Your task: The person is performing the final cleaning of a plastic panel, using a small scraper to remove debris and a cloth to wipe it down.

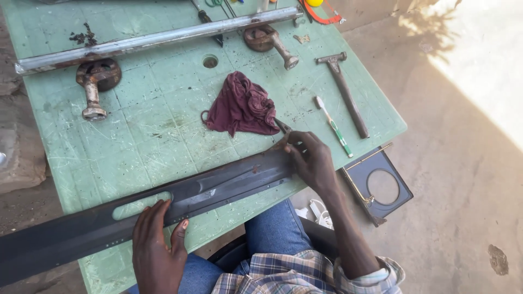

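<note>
Both hands are resting on a long dark metal panel [218, 188] that is lying slantwise across the near edge of the green table [158, 136], its left end overhanging the table edge. Left hand [158, 242] is pressing flat on the panel beside an elongated slot, fingers spread over the upper edge and the thumb curling round the lower edge; it is bracing rather than fully clenching. Right hand [310, 160] is sitting at the panel's right end, fingers curled down onto the end, with a thin dark tool [282, 126] showing just past the fingertips; whether the fingers are pinching that tool cannot be told.

Head view, rest of the table: a maroon rag [242, 106] is lying bunched just beyond the right hand. A toothbrush [333, 126] and a hammer [344, 92] are lying side by side to the right, apart from the panel. Two rusty burner-like castings [97, 84] [269, 43] are sitting under a long grey metal bar [158, 39] at the far side. A dark square plate with a round hole [378, 185] is leaning off the table's right corner.
</note>
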